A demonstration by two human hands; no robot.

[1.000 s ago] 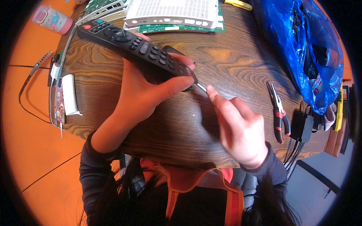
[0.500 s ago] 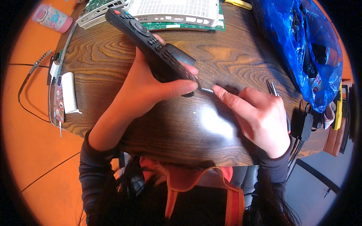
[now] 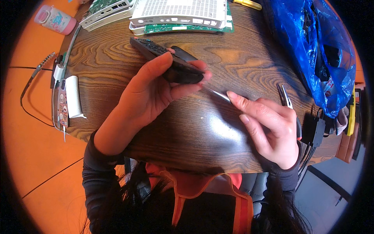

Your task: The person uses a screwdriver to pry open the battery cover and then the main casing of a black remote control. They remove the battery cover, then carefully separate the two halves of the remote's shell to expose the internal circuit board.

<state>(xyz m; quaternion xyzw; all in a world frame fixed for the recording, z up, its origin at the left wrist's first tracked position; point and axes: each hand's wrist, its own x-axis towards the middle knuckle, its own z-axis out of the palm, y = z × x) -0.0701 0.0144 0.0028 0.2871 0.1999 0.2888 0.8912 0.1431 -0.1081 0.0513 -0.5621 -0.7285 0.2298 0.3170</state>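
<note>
My left hand (image 3: 144, 87) is wrapped round a black remote control (image 3: 181, 74), held tilted above the wooden table with its near end toward my right hand. Pinched in my right hand (image 3: 272, 124) is a thin, pointed metal tool (image 3: 220, 95); its handle is hidden by the palm. The tool's tip is close to the remote's near end, and I cannot tell whether they touch. Just behind the remote, a flat black piece (image 3: 182, 53) shows in part, perhaps lying on the tabletop.
White perforated device housings (image 3: 179, 13) with green circuit boards stand at the back. A blue plastic bag (image 3: 300, 50) fills the right side, near metal-jawed pliers (image 3: 287, 97) and a black cable box (image 3: 317, 130). A phone (image 3: 62, 103) and white roll (image 3: 73, 95) lie at left.
My left hand has turned and tipped the remote, so its buttons face more away and its far end is lower. The tool has drawn back slightly right as my right-hand fingers shifted.
</note>
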